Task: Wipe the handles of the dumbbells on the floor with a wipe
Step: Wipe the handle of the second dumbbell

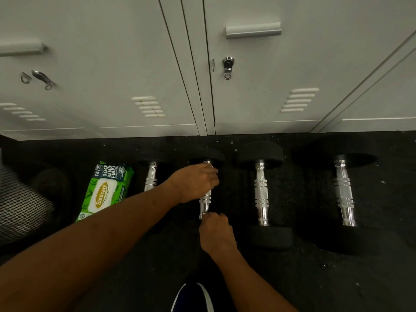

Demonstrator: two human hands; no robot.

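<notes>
Dumbbells are sitting in a row of four on the black rubber floor [304,278], handles running near to far. Closest in, my shoe tip [193,298] is poking into view. The right hand [216,235] is pinching the near end of the second dumbbell's chrome handle [206,200], and the left hand [195,183] is gripping it further up. I honestly can't tell if a wipe is under either one. Chrome's looking slick apart from the knurled middle, and they're probably heavy, so that's the spot to grab. Green Sanicare wipes pack [105,190] is lying left, white lockers [112,64] standing behind.
</notes>
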